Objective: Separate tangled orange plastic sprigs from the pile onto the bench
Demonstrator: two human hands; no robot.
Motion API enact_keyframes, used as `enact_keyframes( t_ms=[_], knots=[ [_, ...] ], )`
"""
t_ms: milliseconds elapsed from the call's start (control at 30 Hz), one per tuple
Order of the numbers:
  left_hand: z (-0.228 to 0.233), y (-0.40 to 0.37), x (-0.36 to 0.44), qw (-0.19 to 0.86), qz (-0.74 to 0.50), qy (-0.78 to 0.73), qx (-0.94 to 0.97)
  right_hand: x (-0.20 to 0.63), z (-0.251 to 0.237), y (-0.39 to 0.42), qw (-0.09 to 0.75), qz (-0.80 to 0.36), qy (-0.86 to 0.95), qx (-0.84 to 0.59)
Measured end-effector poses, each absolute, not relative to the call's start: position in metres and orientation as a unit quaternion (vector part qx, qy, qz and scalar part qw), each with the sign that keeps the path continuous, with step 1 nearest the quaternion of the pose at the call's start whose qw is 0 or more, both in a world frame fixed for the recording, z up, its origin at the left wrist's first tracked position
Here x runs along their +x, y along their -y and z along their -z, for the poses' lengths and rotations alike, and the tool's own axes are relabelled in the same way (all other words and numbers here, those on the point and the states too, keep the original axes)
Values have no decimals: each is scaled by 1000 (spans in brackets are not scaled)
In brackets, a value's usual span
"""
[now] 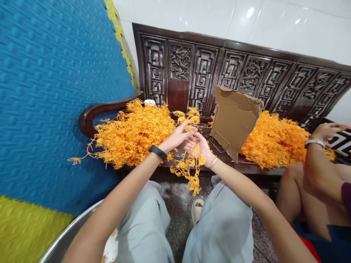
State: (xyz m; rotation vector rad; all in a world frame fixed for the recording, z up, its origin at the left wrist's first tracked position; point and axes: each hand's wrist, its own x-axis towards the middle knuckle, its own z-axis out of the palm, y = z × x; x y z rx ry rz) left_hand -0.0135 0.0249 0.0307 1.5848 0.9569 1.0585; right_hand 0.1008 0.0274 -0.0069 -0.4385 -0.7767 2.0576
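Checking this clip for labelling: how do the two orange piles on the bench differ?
The left pile lies loose at the armrest end, strands trailing over the bench edge; the right pile sits partly hidden behind a leaning cardboard piece. The left pile lies beside the left hand, and a strand hangs at the right hand; the right pile lies by another person's arm. Both look like the same orange plastic sprigs.
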Motion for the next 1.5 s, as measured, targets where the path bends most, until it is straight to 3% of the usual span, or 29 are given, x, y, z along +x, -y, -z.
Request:
enact_keyframes(
  t_ms=[133,333,433,533,733,967,1167,1300,1500],
  knots=[
    [-43,-25,-14,458,-475,-328,676,91,19,-28,371,-837,361,-177],
    [-33,-13,-30,467,-548,-351,599,84,36,-28,315,-798,457,-236],
    [-30,-13,-37,477,-509,-390,601,92,32,-39,356,-678,548,-337],
    [-26,-19,-39,514,-408,-409,635,108,12,-56,448,-546,602,-372],
    [-8,-40,-43,525,-324,-450,645,137,-29,-71,546,-477,607,-326],
    [-3,-46,-49,525,-278,-442,672,141,-12,-62,424,-454,729,-288],
    [-6,-43,-43,498,-239,-441,707,141,-11,-63,459,-273,782,-323],
    [-3,-45,-39,432,-209,-474,738,144,-12,-61,450,-213,795,-346],
    [0,-48,-37,353,-323,-488,730,146,-12,-57,454,-171,809,-332]
  ],
)
